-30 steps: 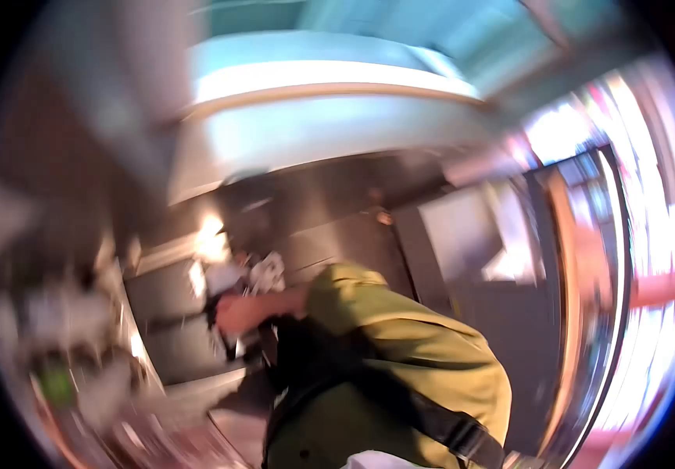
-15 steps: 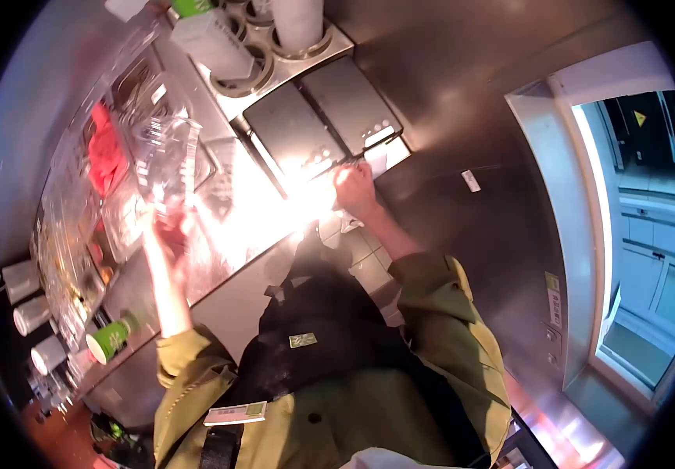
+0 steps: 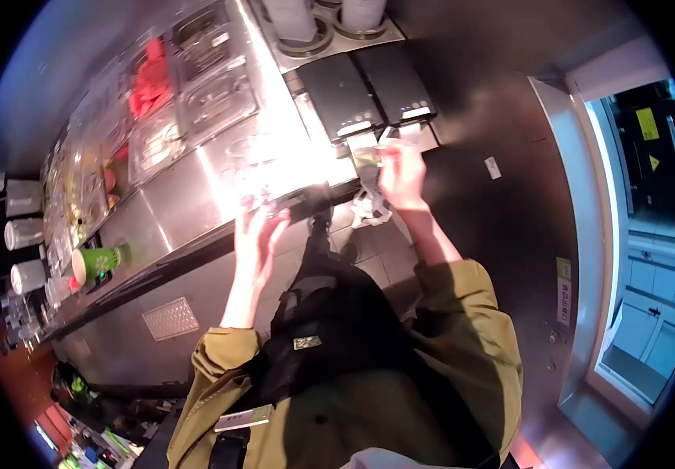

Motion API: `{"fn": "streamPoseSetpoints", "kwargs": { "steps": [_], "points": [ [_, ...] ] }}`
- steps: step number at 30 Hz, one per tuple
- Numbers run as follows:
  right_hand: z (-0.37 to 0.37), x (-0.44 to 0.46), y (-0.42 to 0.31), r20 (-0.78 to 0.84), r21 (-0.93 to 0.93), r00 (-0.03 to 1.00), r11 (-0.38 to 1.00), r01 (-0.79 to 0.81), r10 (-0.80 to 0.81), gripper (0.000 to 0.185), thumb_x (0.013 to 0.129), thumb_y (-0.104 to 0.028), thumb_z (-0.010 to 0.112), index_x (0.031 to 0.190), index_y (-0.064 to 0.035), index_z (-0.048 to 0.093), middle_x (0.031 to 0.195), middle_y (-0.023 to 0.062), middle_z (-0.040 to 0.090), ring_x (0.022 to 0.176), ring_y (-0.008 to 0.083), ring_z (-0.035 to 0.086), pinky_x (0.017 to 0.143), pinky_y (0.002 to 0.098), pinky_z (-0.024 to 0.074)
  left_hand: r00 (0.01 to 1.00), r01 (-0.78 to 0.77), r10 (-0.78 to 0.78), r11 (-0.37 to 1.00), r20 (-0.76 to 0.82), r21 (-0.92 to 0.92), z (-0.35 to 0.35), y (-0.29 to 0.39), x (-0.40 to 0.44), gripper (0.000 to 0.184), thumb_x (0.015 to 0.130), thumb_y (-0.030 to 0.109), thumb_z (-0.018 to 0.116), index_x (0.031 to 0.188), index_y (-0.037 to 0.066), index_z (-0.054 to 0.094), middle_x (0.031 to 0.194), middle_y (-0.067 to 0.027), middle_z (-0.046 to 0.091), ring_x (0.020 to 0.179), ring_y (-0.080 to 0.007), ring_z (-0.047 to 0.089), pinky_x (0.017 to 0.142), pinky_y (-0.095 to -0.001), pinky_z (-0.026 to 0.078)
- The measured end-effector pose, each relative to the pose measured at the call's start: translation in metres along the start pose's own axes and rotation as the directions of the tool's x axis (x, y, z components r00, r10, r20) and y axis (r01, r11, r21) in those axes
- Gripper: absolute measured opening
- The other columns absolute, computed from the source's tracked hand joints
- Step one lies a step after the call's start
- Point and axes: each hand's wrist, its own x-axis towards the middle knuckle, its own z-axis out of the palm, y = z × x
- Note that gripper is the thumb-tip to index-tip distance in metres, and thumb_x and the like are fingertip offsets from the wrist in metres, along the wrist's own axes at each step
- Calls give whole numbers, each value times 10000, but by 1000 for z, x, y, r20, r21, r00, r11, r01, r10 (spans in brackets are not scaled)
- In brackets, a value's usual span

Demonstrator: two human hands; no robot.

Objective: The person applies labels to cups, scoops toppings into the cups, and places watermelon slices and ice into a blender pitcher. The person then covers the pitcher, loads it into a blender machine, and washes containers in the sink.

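Two black label printers (image 3: pixel 341 94) stand side by side at the counter's right end, with white labels (image 3: pixel 364 147) coming from their front slots. My right hand (image 3: pixel 404 176) is just in front of them, its fingers pinched on a label's edge. A crumpled white strip (image 3: pixel 370 207) hangs below. At the counter's front edge my left hand (image 3: pixel 255 238) has its fingers curled around a clear plastic item (image 3: pixel 257 168), whose outline is mostly lost in glare.
Clear-lidded trays (image 3: pixel 216 102) and a red cloth-like item (image 3: pixel 150 82) lie along the steel counter (image 3: pixel 165 195). A green cup (image 3: pixel 99 262) lies at the left. Cup holders (image 3: pixel 302 39) are behind the printers. A doorway frame (image 3: pixel 580 195) stands at the right.
The view has swung from a blurred doorway to the counter. Since half a second ago, my left hand with the clear item has moved from over the trays toward the printers; my right hand is now at the labels.
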Motion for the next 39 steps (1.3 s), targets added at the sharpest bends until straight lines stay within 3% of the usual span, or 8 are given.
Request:
{"fn": "streamPoseSetpoints", "kwargs": {
  "steps": [3,11,14,18,22,25,29,39],
  "points": [
    [-7,16,-66,60,566,907,734,-375,418,189,797,38,533,948,-23,439,837,43,517,739,100,515,664,203,426,995,-25,29,999,95,-40,-3,-6,-8,562,834,97,544,1302,91,232,1113,-149,483,962,-259,551,908,-400,412],
    [36,9,-126,683,594,638,238,-769,356,534,694,-102,673,1136,-15,386,962,69,538,886,167,532,750,300,448,972,-105,100,994,214,12,-8,-12,-29,651,820,208,572,1333,87,189,1177,-151,443,1009,-258,516,952,-415,363],
    [29,10,-147,498,-210,712,866,-454,494,612,739,-207,646,1224,-15,326,1201,147,416,1009,246,504,861,375,419,978,-140,138,990,156,-2,-17,-14,-37,660,808,293,577,1322,87,217,1135,-133,483,1077,-249,475,965,-425,342],
    [64,-39,-113,782,552,595,236,-800,187,956,692,-444,663,1341,5,124,1241,241,388,1090,333,460,940,373,349,959,15,-94,959,269,283,-39,-2,-47,922,684,649,512,1328,56,224,1320,-105,341,1184,-255,379,989,-423,304],
    [56,-49,-133,758,164,592,797,-582,276,743,754,-287,636,1304,3,230,1103,207,523,1011,269,522,882,320,403,974,-132,68,946,216,295,-57,5,-23,690,815,389,549,1328,69,215,1254,-168,406,1122,-247,441,960,-367,339],
    [72,-47,-76,781,189,534,692,-696,324,507,762,-265,622,1148,0,427,977,180,573,925,253,556,807,323,435,995,-86,85,996,44,0,-73,-10,8,546,843,185,553,1275,85,235,1135,-164,482,909,-190,543,776,-333,481],
    [52,-76,52,-98,-122,911,904,-410,400,183,732,-55,546,911,-22,522,853,131,554,825,283,523,753,369,409,871,-427,479,850,-114,310,-120,4,33,638,811,305,596,1273,98,209,1148,-148,457,1006,-225,495,857,-343,420],
    [11,-63,64,301,-34,865,911,-412,402,317,748,-60,595,1060,-14,571,860,60,591,762,110,540,724,236,441,451,-416,877,369,-163,832,-184,60,80,859,669,90,710,1295,-21,131,1284,-204,314,1168,-252,357,955,-368,326]
  ]
}}
